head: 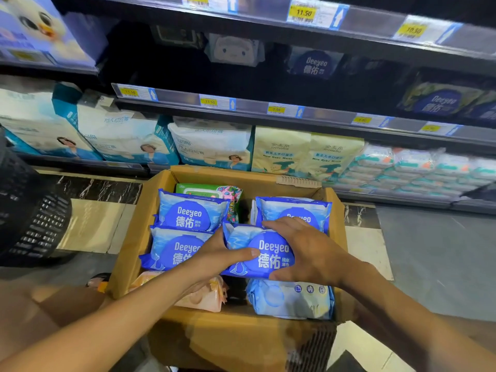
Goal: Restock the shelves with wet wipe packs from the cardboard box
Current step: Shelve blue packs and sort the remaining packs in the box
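An open cardboard box (150,208) stands on the floor in front of the shelves. Inside lie several blue Deeyeo wet wipe packs, a green pack (204,189), a pink pack (206,299) and a pale blue pack (290,299). My left hand (214,260) grips the left edge of one blue Deeyeo pack (268,255), thumb across its front. My right hand (308,251) grips the same pack from the right, fingers curled over its top edge. Two more Deeyeo packs (192,212) lie to the left and one (292,210) behind.
The dark middle shelf (268,76) holds a few Deeyeo packs (315,63) far back, with gaps between them. The lower shelf (389,196) is full of diaper bags and wipe stacks. A black plastic basket (29,213) stands at the left on the tiled floor.
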